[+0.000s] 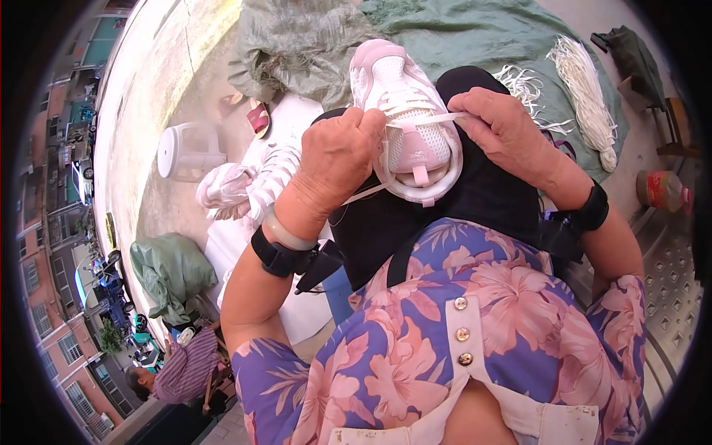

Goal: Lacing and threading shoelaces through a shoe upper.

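A pink and white sneaker [415, 148] rests on my lap, its toe pointing away from me and its heel toward my body. White lace runs across its upper part, above the pink tongue. My left hand [345, 144] is closed at the shoe's left edge, pinching the shoelace; a loose end trails down below it. On the other side my right hand [504, 130] pinches the white shoelace [443, 119] between thumb and fingers, and the stretch leading to the shoe is drawn straight.
Several pink and white sneakers [230, 185] lie to the left near a white plastic jug [189, 152]. White lace bundles [586, 96] lie on a green tarp [475, 37]. A bottle [664, 190] stands at the right. Another person [185, 371] sits at the lower left.
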The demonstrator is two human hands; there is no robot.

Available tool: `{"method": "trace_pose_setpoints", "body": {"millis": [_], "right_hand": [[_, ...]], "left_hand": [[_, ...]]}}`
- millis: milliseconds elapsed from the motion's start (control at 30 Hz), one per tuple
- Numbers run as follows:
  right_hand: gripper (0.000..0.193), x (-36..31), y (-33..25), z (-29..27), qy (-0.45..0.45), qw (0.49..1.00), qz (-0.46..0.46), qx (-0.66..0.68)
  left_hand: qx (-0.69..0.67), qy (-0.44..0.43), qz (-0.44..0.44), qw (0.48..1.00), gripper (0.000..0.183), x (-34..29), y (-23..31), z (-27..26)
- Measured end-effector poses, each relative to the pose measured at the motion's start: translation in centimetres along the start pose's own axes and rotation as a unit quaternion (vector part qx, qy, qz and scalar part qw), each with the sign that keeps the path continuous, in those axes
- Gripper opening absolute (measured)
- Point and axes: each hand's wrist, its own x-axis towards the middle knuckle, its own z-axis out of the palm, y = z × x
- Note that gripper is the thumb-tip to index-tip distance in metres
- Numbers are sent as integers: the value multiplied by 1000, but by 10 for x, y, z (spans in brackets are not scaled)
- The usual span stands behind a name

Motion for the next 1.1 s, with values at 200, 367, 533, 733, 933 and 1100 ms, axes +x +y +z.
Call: {"method": "trace_pose_setpoints", "body": {"millis": [200, 367, 533, 733, 933, 1100], "right_hand": [[22, -7, -3, -15, -14, 993, -30, -114], [20, -26, 1, 0, -13, 996, -15, -91], [17, -32, 5, -5, 1, 988, -58, -140], [18, -35, 7, -6, -7, 994, -43, -100], [18, -33, 9, -5, 11, 997, -27, -72], [18, -53, 30, -42, -4, 990, -35, -137]], "left_hand": [[47, -18, 43, 998, 17, -23, -3, 7], [-38, 45, -11, 998, 29, -32, 5, 19], [75, 14, 79, 994, 34, -36, -2, 16], [16, 52, 11, 998, 22, -31, 7, 18], [46, 10, -1, 999, 19, -34, 6, 9], [99, 3, -2, 995, 20, -71, -19, -12]]}}
